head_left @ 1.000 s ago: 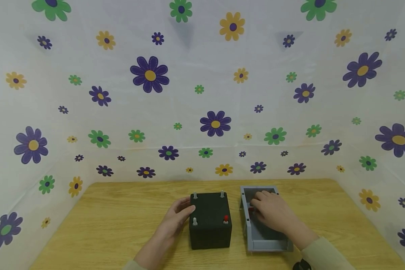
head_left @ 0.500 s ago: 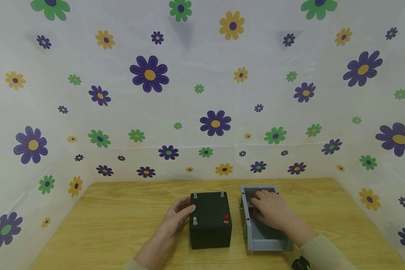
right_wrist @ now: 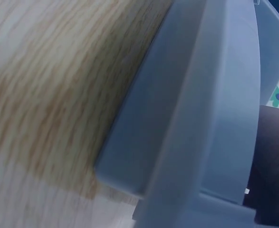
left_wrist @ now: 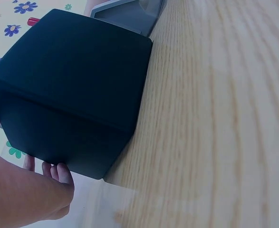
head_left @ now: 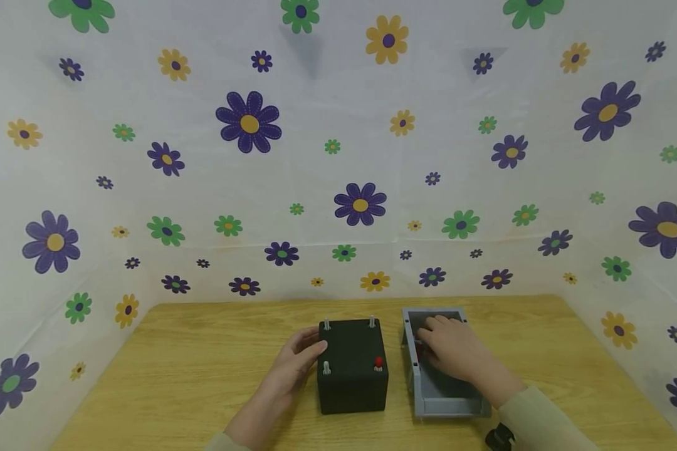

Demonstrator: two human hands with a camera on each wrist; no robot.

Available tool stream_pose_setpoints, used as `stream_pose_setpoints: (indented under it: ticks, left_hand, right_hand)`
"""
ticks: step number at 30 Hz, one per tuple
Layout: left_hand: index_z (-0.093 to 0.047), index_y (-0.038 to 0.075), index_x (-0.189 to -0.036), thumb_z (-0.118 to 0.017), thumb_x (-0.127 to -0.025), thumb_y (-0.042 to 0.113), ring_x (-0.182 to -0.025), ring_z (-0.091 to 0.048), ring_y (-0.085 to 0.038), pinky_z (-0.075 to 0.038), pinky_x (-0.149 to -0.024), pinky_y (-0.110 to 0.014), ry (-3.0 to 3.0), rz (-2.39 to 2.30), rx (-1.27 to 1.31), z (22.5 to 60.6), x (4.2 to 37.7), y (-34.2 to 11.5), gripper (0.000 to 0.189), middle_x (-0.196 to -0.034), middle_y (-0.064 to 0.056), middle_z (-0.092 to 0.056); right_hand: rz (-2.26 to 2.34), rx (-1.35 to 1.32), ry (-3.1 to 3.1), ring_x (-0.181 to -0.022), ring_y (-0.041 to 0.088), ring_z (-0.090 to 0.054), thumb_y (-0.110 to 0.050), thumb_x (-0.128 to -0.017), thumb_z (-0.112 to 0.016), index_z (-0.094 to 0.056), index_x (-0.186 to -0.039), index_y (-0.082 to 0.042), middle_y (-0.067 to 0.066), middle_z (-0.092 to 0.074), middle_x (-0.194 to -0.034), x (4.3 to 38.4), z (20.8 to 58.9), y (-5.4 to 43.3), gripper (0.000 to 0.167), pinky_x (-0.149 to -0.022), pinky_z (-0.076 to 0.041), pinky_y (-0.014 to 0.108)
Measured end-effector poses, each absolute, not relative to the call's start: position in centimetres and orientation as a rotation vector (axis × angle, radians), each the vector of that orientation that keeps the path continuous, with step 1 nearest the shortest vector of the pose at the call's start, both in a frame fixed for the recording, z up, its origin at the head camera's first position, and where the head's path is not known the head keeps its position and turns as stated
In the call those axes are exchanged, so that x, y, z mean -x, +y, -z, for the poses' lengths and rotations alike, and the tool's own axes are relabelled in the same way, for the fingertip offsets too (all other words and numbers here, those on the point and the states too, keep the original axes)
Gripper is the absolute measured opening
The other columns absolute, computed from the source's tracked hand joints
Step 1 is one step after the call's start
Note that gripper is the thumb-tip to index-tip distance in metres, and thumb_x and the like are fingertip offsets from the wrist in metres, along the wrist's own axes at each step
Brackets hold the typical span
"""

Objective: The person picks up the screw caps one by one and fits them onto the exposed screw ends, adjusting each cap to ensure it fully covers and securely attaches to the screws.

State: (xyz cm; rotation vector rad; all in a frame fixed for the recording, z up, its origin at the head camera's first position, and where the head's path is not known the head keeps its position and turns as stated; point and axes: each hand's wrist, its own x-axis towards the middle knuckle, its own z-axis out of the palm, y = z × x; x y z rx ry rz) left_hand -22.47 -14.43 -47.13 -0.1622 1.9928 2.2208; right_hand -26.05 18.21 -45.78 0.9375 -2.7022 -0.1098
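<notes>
A black box (head_left: 351, 351) stands on the table with metal posts at its top corners. The near right post carries a small red cap (head_left: 378, 361). My left hand (head_left: 293, 369) holds the box's left side, thumb at the top edge; fingertips touch its edge in the left wrist view. Right of the box is a grey bin (head_left: 451, 408). My right hand (head_left: 454, 351) reaches into it with bent fingers, their tips hidden. Something red (head_left: 419, 351) shows beside them inside the bin; whether they grip it is hidden. The bin's wall (right_wrist: 177, 118) fills much of the right wrist view.
The wooden table (head_left: 203, 357) extends around the box and bin. A flower-printed white sheet (head_left: 316, 188) encloses the back and sides. A black strap-like piece (head_left: 499, 437) sits at the right wrist, near the bin's front.
My right hand has shifted very slightly inside the bin, and its wrist has edged left. The red thing beside its fingers shows differently. My left hand and the box have stayed put.
</notes>
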Motion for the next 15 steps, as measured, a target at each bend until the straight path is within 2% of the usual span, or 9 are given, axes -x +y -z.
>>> stream_pose_setpoints:
  ticks: [7,15]
  left_hand:
    - [-0.047,-0.001,-0.153,-0.069,-0.101,0.017,-0.140,-0.054,-0.032,-0.035,-0.128,-0.053,1.999,-2.221,0.158,47.28,22.56,-14.32,0.059,-0.157,-0.024,-0.047]
    - [-0.048,0.000,-0.152,-0.069,-0.101,0.018,-0.135,-0.055,-0.028,-0.038,-0.126,-0.052,2.010,-2.205,0.167,47.19,22.41,-14.39,0.058,-0.156,-0.023,-0.048]
  right_hand:
    - [0.139,-0.910,-2.763,-0.085,0.022,-0.062,-0.021,-0.089,-0.085,-0.071,-0.094,-0.012,0.003,-0.065,-0.089,26.18,45.71,17.90,0.017,-0.076,-0.058,0.042]
    - [0.145,-0.916,-2.758,-0.081,0.021,-0.060,-0.021,-0.092,-0.083,-0.069,-0.091,-0.012,0.003,-0.063,-0.086,26.20,45.63,17.43,0.016,-0.074,-0.057,0.040]
